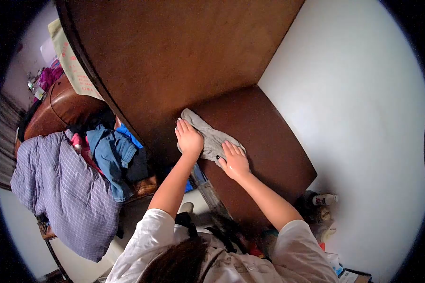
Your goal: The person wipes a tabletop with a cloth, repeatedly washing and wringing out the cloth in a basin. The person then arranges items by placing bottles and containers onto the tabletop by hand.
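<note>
Your left hand (pixel 190 139) lies palm down over the left part of the grey cloth (pixel 213 138), its grip wide, with the fingers straight and pointing far. Your right hand (pixel 235 161) rests on the cloth's near right part, its grip wide too — palm down, thumb out to the left. The cloth is spread in folds on the dark brown desk (pixel 279 162), toward its left side, near the upright brown panel (pixel 189 52). Well to your left, a checked quilt (pixel 63 188) lies beside a blue denim garment (pixel 109 153).
</note>
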Available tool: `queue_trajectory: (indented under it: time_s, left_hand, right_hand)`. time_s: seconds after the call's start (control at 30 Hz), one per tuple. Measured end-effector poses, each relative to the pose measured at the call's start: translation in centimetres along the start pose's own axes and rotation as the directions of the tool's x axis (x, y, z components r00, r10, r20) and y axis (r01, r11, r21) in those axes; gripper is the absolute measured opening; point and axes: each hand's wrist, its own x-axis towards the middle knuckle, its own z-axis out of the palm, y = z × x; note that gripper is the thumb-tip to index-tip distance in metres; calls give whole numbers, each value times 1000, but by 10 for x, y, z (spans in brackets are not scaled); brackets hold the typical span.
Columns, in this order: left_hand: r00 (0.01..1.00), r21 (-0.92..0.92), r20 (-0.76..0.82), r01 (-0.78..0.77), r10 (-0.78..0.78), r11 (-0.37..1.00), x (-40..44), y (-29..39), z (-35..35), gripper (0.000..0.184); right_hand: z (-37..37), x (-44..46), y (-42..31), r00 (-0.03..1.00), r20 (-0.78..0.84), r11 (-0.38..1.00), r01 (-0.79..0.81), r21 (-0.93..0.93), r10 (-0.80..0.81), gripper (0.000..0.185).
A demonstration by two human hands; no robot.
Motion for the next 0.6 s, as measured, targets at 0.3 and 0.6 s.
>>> queue_trajectory:
  time_s: [0.3, 0.6]
  left_hand:
    - [937, -47, 186, -292, 295, 955, 40, 42, 3, 54]
    - [829, -120, 336, -434, 448, 893, 41, 134, 26, 58]
  right_hand:
    - [6, 15, 38, 993, -100, 998, -60, -3, 59, 51]
    - [-6, -7, 88, 884, -146, 878, -461, -125, 443, 52]
